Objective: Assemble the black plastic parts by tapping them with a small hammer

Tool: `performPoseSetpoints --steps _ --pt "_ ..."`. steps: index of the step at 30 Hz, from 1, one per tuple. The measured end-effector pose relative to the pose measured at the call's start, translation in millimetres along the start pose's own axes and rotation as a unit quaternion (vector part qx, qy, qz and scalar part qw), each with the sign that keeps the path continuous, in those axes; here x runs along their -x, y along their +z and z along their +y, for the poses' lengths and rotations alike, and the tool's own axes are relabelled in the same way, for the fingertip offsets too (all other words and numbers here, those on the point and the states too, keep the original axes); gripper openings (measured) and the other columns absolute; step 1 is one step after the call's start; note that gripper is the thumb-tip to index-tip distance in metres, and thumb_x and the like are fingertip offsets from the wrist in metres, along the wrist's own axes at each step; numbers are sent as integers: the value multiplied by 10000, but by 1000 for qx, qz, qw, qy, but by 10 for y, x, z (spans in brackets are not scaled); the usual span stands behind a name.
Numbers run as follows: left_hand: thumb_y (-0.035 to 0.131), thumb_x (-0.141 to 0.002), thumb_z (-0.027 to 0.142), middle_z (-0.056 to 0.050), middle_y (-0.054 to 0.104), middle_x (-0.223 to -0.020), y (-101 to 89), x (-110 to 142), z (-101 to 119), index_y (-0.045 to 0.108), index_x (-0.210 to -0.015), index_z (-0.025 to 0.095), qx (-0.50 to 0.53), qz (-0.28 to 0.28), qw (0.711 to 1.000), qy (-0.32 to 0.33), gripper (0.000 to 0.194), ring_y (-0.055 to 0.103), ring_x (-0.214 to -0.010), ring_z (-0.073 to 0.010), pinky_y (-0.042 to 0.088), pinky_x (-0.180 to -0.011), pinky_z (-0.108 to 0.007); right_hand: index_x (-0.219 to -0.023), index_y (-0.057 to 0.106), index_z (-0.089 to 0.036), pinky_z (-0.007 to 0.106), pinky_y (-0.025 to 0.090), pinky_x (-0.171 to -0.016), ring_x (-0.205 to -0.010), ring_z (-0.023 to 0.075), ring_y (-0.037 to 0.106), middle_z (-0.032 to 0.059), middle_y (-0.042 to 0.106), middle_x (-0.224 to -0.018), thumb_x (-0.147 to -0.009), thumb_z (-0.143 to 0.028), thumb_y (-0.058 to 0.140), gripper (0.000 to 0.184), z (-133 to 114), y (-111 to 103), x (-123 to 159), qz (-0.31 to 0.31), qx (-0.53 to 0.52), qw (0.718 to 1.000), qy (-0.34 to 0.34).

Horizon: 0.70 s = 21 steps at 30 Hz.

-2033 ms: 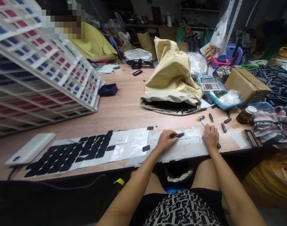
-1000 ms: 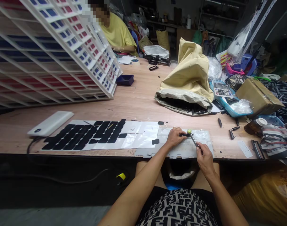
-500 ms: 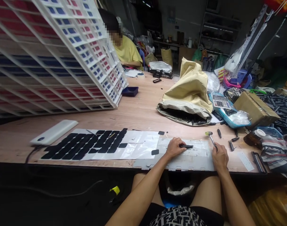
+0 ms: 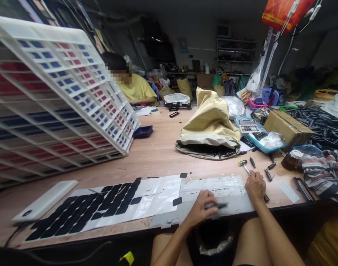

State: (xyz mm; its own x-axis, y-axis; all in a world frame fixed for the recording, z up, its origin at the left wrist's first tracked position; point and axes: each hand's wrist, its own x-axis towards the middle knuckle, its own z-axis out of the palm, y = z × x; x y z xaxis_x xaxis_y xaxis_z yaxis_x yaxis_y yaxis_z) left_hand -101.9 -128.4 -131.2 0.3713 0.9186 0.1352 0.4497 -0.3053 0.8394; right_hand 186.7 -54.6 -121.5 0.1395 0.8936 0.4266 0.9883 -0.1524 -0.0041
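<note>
My left hand (image 4: 202, 210) is closed on a slim black cylindrical piece (image 4: 217, 205), which is blurred by motion. It hovers by the near edge of a clear, greyish plastic mat (image 4: 224, 190). My right hand (image 4: 255, 186) is wrapped around a small hammer (image 4: 247, 169) with a yellowish head and metal shaft; the end of its dark handle pokes out below the palm. Left of the mat lies a white backing sheet (image 4: 155, 190) bearing rows of black rounded stickers (image 4: 110, 199). Several black pieces (image 4: 268, 175) lie beyond my right hand.
A yellow cloth sack (image 4: 213, 118) with black pieces in its mouth stands ahead. On the left are a tilted white plastic basket (image 4: 102, 99) and a long white device (image 4: 45, 202). A calculator (image 4: 248, 125), cardboard box (image 4: 289, 127) and striped cloth (image 4: 321, 171) crowd the right. Someone in yellow sits across.
My left hand has drawn the black piece closer to the table's near edge. My right hand still grips the hammer. The camera view has tilted up and turned slightly right.
</note>
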Motion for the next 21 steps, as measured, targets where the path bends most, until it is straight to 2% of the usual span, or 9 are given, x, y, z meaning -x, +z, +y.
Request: performPoseSetpoints --steps 4,7,11,14,17,19,21 --pt "850 -702 337 -52 600 -1342 254 408 121 802 -898 327 -84 -24 995 42 202 471 -1282 -328 391 -1108 -487 -1172 636 -162 328 333 -687 -910 242 523 107 588 -977 -959 -191 492 258 -8 -19 1 2 6 1000 6" --pt "849 -674 249 -37 556 -1434 353 455 173 796 -928 356 -157 -22 987 38 280 444 -1314 -368 359 -1129 -568 -1179 630 -164 329 335 -690 -916 243 520 110 589 -987 -954 -195 499 262 -15 -24 3 1 6 1000 8" --pt "822 -661 183 -23 534 -1466 362 410 180 774 -963 374 -196 -30 979 47 360 446 -1305 -368 373 -1121 -580 -1176 635 -169 336 335 -692 -913 246 522 111 591 -984 -956 -195 491 264 -18 -17 12 -3 3 1000 6" --pt "822 -649 188 -30 532 -1468 371 432 172 775 -924 347 -203 -28 977 54 321 445 -1308 -375 371 -1118 -575 -1172 640 -171 339 335 -693 -915 250 528 110 594 -981 -964 -192 475 266 -17 -10 18 0 2 1000 10" --pt "856 -615 234 -40 542 -1464 385 464 174 767 -776 289 -186 -11 981 58 193 448 -1315 -391 353 -1124 -576 -1176 639 -169 335 332 -693 -918 251 529 109 596 -983 -966 -189 468 271 -14 -8 20 -1 2 1000 13" --pt "868 -604 266 -45 620 -1361 357 424 185 747 -702 269 -145 3 988 53 156 503 -1262 -362 391 -1095 -537 -1175 635 -163 329 330 -692 -915 247 529 110 597 -985 -968 -184 463 270 -14 -11 21 -2 2 1000 12" --pt "829 -669 293 -49 712 -1138 275 280 204 742 -730 271 -91 22 995 42 108 590 -1120 -292 457 -1019 -469 -1165 635 -158 327 331 -695 -916 246 528 113 597 -988 -972 -184 460 261 -18 -17 22 -1 2 1000 7"
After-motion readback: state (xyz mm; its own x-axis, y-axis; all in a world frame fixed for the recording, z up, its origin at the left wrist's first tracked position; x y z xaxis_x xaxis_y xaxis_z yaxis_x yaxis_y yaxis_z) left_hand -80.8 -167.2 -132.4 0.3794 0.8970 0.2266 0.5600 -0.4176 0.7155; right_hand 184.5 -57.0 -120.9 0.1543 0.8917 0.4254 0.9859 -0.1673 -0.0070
